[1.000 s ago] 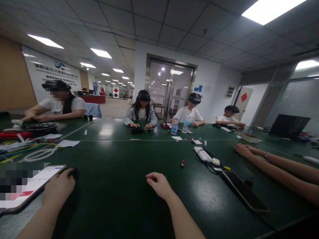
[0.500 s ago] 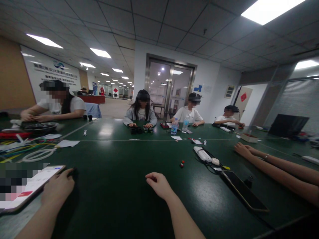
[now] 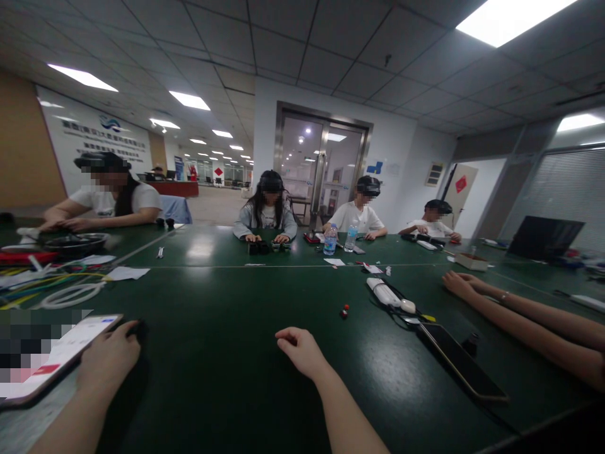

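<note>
My left hand (image 3: 111,353) rests on the dark green table (image 3: 217,366) with its fingers curled. Just beside it, to the left, lies a phone (image 3: 70,353) with a lit screen, partly blurred out; the hand overlaps its right edge. A dark patch lies at the left fingertips, and I cannot make out whether anything is in them. Nearer the middle, my right hand (image 3: 302,353) lies on its side on the table, fingers loosely closed and thumb against the forefinger, with nothing seen in it. Beyond it to the right sits a small red and white item (image 3: 345,311).
A dark phone (image 3: 463,359), a white power strip (image 3: 384,292) and another person's forearms (image 3: 515,309) are on the right. Cables (image 3: 73,293) lie at left. Two water bottles (image 3: 350,238) stand farther back, where several people with headsets sit.
Both my hands stay in place. The view shifts very slightly. At the far right, the seated person's arm and head have moved a little.
</note>
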Tool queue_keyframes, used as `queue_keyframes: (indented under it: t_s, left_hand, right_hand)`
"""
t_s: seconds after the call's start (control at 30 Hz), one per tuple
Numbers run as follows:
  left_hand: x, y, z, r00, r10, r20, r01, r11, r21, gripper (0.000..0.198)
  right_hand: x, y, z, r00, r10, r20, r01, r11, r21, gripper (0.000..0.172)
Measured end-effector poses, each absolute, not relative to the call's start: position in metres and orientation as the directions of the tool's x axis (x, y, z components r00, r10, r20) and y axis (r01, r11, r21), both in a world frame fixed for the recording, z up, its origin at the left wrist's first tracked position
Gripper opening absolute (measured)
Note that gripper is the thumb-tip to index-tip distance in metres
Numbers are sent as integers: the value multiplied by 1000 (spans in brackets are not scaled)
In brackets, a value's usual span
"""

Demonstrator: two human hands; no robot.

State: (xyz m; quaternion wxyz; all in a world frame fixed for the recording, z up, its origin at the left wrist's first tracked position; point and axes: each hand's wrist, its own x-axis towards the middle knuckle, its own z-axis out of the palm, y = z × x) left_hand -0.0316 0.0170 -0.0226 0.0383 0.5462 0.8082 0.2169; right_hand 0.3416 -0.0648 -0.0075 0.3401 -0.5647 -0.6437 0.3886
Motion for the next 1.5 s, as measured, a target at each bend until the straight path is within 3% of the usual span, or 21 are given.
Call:
queue_keyframes:
  t_s: [0.57, 1.5]
  left_hand:
    - [-30, 15, -22, -390, 907, 160, 895, 332, 298, 47]
    - [-27, 14, -17, -391, 912, 126, 895, 344, 283, 48]
  right_hand:
    - [342, -65, -7, -132, 991, -15, 452, 47, -891, 27]
    - [341, -66, -5, -127, 992, -16, 456, 44, -889, 27]
